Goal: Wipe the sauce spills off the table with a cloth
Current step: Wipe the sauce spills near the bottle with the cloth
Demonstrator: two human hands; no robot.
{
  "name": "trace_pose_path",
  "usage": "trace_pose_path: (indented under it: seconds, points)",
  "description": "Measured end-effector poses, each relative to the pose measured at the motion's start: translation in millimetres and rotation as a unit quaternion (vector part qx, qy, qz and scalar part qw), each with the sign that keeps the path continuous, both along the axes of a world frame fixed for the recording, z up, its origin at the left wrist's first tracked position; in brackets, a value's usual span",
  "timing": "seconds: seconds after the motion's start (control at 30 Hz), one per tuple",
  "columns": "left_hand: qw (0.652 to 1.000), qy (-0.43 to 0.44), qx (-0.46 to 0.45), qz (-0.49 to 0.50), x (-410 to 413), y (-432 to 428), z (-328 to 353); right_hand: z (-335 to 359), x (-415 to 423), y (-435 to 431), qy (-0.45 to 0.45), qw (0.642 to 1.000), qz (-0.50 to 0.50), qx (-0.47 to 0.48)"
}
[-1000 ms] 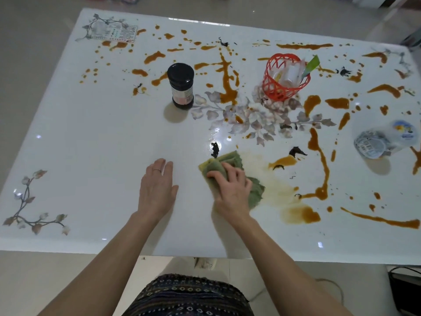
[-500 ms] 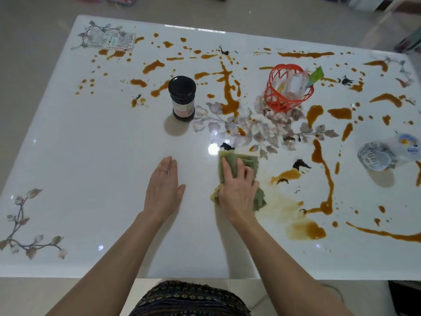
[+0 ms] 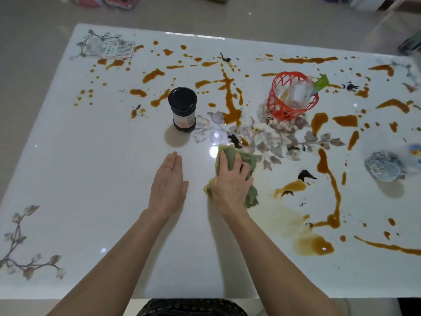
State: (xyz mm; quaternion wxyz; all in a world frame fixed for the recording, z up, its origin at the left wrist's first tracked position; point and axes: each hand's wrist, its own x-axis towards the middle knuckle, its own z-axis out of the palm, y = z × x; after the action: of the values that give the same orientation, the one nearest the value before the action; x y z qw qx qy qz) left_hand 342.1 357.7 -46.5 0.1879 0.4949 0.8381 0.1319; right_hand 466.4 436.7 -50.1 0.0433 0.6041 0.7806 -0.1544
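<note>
No legible text. Printed card (image 3: 111, 49) at far-left corner of surface (image 3: 91, 179): characters blurred. Jar (image 3: 183, 109) label and tipped container (image 3: 387, 166) print unreadable.

We see a glossy white counter (image 3: 95, 169), smooth enough to throw back small points of light, with a flat printed flower pattern under its sheen. The sauce spills (image 3: 230, 99) look wet and shiny brown, thinning to a dull smear (image 3: 282, 217) at the near right. Our right hand (image 3: 230, 183) presses a soft, matt green cloth (image 3: 249, 160), while the jar (image 3: 182, 109) has a glossy black lid and the red basket (image 3: 290, 96) looks like openwork plastic.
</note>
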Motion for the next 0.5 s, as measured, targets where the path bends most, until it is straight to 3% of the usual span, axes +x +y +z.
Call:
trace_pose_path:
  seconds: [0.2, 0.4, 0.5]
  points:
    - [0.998, 0.04, -0.008, -0.052, -5, 20, 2, -1, -35, 34, -0.003, 0.994, 0.109, 0.021]
    - [0.998, 0.02, -0.029, -0.053, 2, 25, -4, 3, 7, 72, -0.037, 0.997, -0.074, -0.006]
    - [0.998, 0.023, -0.031, -0.052, 5, 27, -4, 7, -12, 56, -0.045, 0.997, -0.058, -0.031]
